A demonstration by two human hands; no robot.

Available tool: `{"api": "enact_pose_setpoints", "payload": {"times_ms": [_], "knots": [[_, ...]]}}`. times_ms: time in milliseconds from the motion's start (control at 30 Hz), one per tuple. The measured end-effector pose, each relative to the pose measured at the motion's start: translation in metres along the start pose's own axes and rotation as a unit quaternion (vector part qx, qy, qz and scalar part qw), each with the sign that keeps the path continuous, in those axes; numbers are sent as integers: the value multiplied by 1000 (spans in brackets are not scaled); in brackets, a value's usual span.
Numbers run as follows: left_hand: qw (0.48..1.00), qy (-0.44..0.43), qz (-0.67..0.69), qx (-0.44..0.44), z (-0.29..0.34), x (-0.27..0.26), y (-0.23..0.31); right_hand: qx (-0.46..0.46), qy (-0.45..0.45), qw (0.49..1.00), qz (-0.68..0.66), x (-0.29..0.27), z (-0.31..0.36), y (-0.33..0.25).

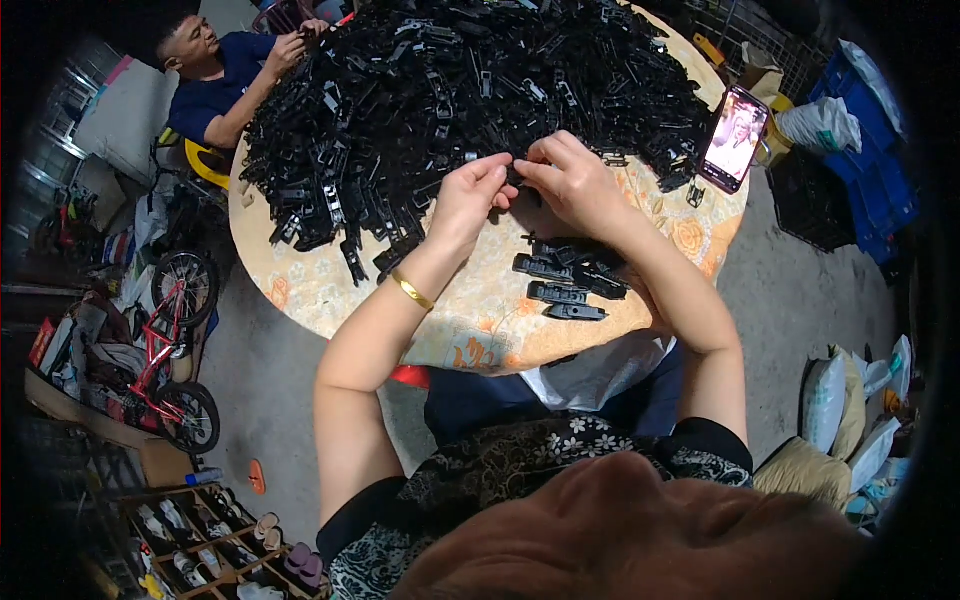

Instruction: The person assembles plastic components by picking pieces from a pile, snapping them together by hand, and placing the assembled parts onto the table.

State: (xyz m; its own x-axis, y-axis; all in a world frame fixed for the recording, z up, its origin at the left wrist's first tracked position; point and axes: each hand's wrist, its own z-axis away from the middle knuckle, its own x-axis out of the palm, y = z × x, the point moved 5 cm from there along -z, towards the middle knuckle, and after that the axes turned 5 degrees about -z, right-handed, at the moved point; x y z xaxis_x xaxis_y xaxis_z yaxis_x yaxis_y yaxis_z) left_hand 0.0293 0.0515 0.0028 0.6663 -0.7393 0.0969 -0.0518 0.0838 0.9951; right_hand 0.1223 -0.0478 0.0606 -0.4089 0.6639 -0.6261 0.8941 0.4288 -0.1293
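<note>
Over the near edge of a large heap of black plastic parts [450, 90], my two hands meet fingertip to fingertip. My left hand [466, 205], with a gold bracelet on its wrist, is closed in a pinch. Facing it, my right hand [575, 185] pinches too, thumb against forefinger. A small black part [515, 172] is between the fingertips; its shape is mostly hidden and blends into the dark heap. Below my right hand, several longer black clip-like pieces [560, 293] lie grouped near the table's front edge, apart from the heap.
The round table has a flowered cloth [450, 320]. A phone [735, 140] stands at its right edge. Another person [220, 85] handles something at the far left. Around the table are blue crates [865, 150], sacks [825, 400], a red bicycle [160, 350] and a shoe rack [215, 540].
</note>
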Motion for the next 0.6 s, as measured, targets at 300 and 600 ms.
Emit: {"api": "enact_pose_setpoints", "payload": {"times_ms": [300, 600], "knots": [[988, -56, 142, -16, 1, 4, 10, -17, 50, 999, -3, -5, -4, -2], [992, -124, -34, 10, 13, 21, 6, 345, -72, 933, -73, -29, 29, 91]]}}
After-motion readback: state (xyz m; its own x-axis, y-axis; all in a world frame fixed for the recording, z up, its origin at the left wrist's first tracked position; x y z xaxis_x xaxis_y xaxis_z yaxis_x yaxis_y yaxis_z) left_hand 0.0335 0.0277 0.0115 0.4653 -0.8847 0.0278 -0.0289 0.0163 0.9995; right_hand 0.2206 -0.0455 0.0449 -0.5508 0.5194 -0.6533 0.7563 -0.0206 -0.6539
